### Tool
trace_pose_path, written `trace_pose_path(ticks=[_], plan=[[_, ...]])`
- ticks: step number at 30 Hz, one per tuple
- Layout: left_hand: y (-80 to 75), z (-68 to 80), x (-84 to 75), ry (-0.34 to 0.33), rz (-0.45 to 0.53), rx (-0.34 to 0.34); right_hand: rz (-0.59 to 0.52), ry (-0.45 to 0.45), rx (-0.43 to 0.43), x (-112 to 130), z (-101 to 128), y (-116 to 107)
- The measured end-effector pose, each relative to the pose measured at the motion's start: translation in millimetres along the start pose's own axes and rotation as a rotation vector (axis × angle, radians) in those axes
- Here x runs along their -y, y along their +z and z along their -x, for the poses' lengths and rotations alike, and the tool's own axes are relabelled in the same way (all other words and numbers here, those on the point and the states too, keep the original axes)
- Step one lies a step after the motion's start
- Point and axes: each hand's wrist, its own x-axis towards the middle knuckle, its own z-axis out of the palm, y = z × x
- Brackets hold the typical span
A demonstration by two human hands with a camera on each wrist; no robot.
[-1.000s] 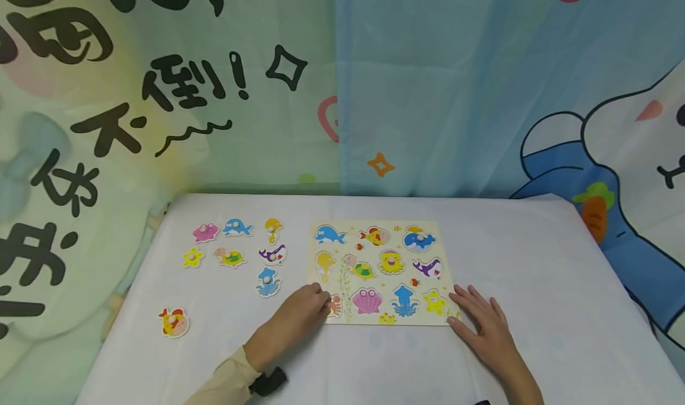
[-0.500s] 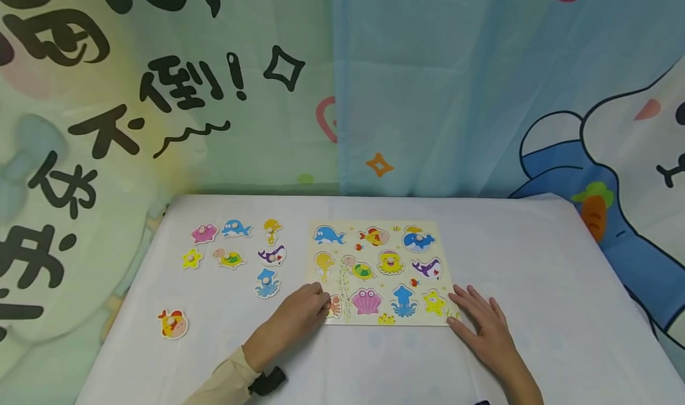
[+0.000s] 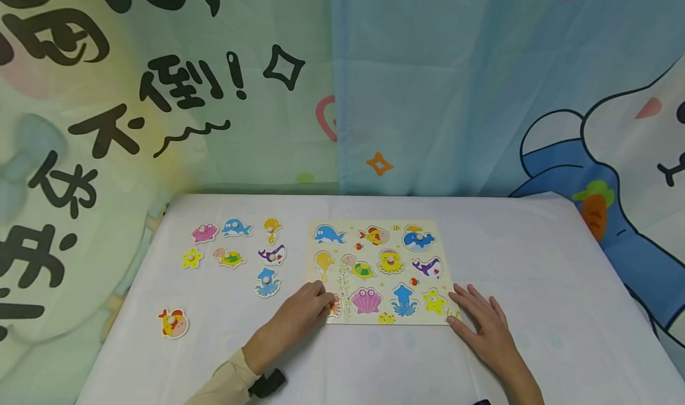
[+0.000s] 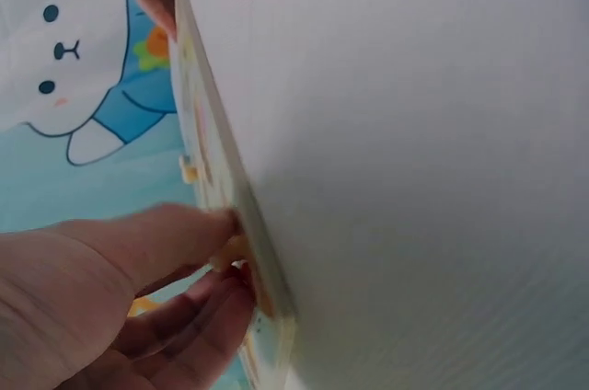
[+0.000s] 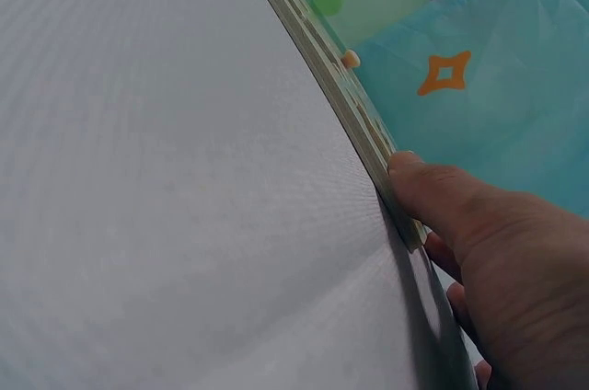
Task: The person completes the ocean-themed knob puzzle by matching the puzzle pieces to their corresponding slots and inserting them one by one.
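Note:
A wooden sea-animal puzzle board (image 3: 380, 271) lies flat on the white table (image 3: 535, 274). My left hand (image 3: 327, 303) is at the board's near left corner. Its thumb and fingers pinch the small peg of the reddish piece (image 3: 335, 305) set there. The left wrist view shows that pinch (image 4: 235, 257) against the board's edge (image 4: 221, 169). My right hand (image 3: 476, 313) lies flat on the cloth at the near right corner. Its thumb (image 5: 433, 192) touches the board's edge (image 5: 340, 96). A blue whale piece (image 3: 419, 239) with a peg sits in the board.
Loose pegged pieces lie left of the board: a pink shell (image 3: 205, 232), a blue whale (image 3: 236, 228), a seahorse (image 3: 272, 229), a star (image 3: 191, 257), a turtle (image 3: 230, 257), a purple whale (image 3: 272, 254), a blue squid (image 3: 267, 282). A fish (image 3: 173, 323) lies apart, nearer. Printed curtains hang behind.
My left fingers have crept slightly further onto the corner piece. The right hand, the board and the loose pieces have not moved.

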Motion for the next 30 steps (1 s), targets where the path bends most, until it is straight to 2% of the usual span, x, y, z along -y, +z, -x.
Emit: trace_pose_path(ticks=[4, 20, 30], plan=[[3.4, 2.1, -1.0, 0.007, 0.011, -0.027, -0.003, 0.003, 0.003, 0.8, 0.3, -1.2], [1.6, 4.5, -5.7, 0.012, -0.001, -0.016, 0.002, 0.011, 0.003, -0.4, 0.8, 0.4], [3.0, 5.6, -6.5, 0.017, 0.000, -0.041, 0.005, 0.013, 0.018, 0.7, -0.5, -1.6]])
